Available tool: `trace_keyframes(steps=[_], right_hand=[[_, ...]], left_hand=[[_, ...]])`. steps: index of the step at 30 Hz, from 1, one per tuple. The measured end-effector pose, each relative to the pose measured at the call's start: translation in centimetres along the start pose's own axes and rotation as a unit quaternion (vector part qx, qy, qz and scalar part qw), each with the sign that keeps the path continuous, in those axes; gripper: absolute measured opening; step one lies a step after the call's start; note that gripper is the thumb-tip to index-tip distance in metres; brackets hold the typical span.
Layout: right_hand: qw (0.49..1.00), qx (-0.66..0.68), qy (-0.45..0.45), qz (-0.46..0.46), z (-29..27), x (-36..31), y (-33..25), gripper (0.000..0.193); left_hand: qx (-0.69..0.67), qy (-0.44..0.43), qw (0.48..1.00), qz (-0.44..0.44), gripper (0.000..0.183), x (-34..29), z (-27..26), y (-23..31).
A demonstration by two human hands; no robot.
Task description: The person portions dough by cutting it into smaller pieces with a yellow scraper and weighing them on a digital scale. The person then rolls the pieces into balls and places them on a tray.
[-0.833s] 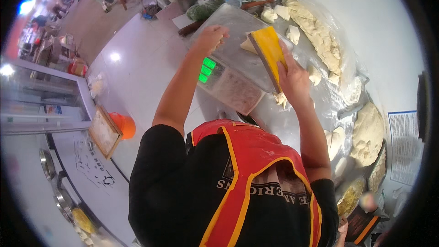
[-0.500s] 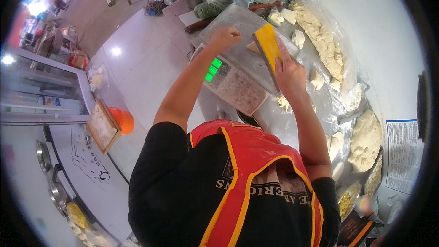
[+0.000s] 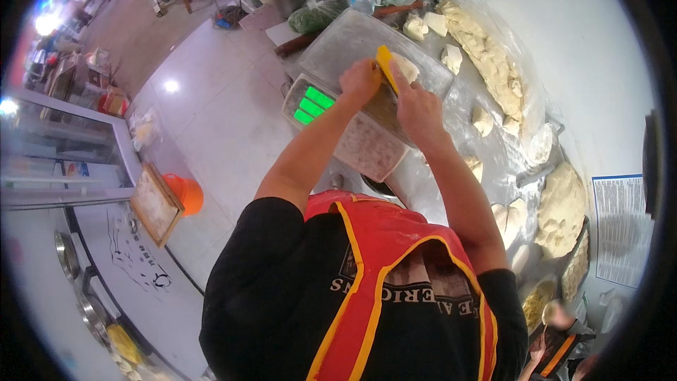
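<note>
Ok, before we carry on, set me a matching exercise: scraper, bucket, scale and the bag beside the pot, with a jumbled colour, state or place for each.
Things:
1. Scraper
2. Bucket
3. Scale
4. Bag beside the pot

Descriptions:
A. Has a lit green display
B. See-through, with green contents
C. Orange
D. Yellow, in the right hand

Right pairs: 1-D, 2-C, 3-A, 4-B.
</note>
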State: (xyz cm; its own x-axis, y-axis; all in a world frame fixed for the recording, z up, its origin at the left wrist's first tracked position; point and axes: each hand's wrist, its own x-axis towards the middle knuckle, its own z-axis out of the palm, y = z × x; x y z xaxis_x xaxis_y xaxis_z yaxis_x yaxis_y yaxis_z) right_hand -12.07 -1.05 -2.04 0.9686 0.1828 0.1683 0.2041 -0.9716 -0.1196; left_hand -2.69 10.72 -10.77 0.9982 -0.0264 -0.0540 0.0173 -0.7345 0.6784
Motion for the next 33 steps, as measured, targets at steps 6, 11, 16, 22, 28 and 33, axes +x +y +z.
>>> trace_keyframes(steps=[6,11,16,22,28,33], right_hand=[[0.997,0.001,-0.073,0.037,-4.4,-5.3,1.7,0.058],[0.979,0.164,0.074,0.094,-8.1,-10.8,5.6,0.056],[0.946,0.242,0.151,0.153,-8.1,-13.1,7.2,0.054],[0.932,0.269,0.124,0.208,-8.2,-13.9,7.0,0.054],[0.928,0.277,0.142,0.206,-7.7,-14.3,7.6,0.054],[0.919,0.281,0.154,0.232,-7.9,-15.5,8.0,0.054]], left_hand=[[-0.107,-0.034,0.994,-0.004,0.019,0.4,-0.7,-1.5],[-0.277,-0.168,0.925,0.198,0.014,3.8,-5.1,-6.4],[-0.619,-0.070,0.777,-0.092,0.013,2.1,-10.9,-1.8],[-0.553,-0.174,0.811,-0.077,0.022,3.8,-11.9,-2.7],[-0.092,-0.122,0.981,0.123,0.045,2.8,-7.1,-1.0],[0.030,-0.105,0.981,0.160,0.053,0.7,-3.7,1.9]])
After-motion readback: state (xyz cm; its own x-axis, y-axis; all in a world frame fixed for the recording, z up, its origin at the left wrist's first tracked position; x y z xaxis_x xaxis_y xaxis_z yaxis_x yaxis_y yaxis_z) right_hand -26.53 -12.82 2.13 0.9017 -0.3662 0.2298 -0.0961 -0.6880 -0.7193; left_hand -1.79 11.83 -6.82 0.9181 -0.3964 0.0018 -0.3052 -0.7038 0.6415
